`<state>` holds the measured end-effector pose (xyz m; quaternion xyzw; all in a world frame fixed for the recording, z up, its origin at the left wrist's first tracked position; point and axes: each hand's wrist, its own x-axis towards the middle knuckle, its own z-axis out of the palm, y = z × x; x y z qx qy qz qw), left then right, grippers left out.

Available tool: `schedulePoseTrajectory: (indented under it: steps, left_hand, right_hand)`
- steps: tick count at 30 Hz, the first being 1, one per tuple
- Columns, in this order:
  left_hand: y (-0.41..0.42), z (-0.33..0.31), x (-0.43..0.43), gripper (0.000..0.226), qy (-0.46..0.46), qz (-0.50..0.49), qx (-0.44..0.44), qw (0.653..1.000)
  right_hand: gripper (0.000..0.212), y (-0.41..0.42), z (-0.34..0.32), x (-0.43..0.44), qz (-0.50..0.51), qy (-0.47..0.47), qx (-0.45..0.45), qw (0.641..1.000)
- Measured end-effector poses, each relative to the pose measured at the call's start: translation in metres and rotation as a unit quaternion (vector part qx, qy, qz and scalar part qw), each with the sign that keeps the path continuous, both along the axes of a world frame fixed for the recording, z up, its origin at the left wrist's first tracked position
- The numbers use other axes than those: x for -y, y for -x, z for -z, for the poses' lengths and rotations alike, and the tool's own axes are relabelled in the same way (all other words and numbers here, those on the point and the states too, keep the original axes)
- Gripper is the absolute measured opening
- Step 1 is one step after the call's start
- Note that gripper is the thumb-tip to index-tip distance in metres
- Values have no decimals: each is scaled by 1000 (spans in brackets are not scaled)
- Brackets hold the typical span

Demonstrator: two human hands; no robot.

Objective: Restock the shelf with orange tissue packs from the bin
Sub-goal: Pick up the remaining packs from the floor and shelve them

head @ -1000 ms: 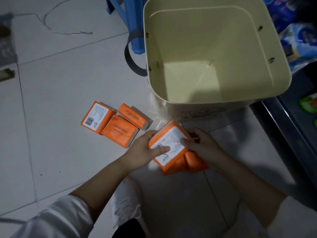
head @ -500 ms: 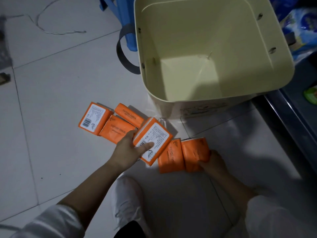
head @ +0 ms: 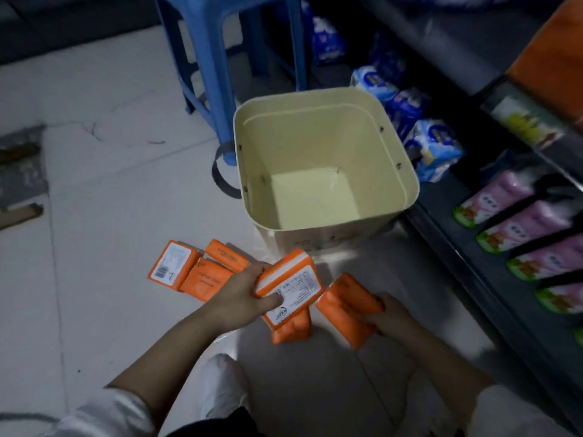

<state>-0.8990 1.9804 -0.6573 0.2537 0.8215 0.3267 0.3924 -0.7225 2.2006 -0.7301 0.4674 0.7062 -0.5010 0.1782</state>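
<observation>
The cream bin [head: 407,184] stands on the floor with nothing inside it. My left hand [head: 243,294] grips an orange tissue pack [head: 293,285], its white label facing up, just above the floor. My right hand [head: 388,313] is closed on a second orange pack [head: 347,304] to the right. Another orange pack [head: 291,326] lies on the floor under the one in my left hand. Three more orange packs [head: 198,269] lie together on the tiles to the left. The dark shelf [head: 492,272] runs along the right side.
A blue plastic stool [head: 220,74] stands behind the bin. Blue-and-white packets [head: 432,146] sit at the shelf's far end, and pink packs [head: 530,228] with green bottoms fill the near row. Cardboard scraps [head: 19,212] lie at the far left. My white shoe [head: 224,383] is below the hands.
My view has tilted up, bringing the shelf and stool into sight. My right hand has closed on one floor pack and lifted it; my left hand still holds the labelled pack.
</observation>
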Motion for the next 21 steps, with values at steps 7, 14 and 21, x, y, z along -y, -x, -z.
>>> schedulePoseTrajectory:
  steps: [7,14,21]
  left_hand:
    - [-22,-99,-6,41,-50,8,-161,986]
    - [-67,-184,-20,40,-136,9,-281,950]
    - [-115,-232,-45,44,-210,-2,-318,925]
  right_hand:
    - [25,-31,-105,10,101,-7,-125,987]
    - [27,-73,-190,11,178,-2,-242,954]
    - [30,-119,-253,-7,219,-49,-316,922]
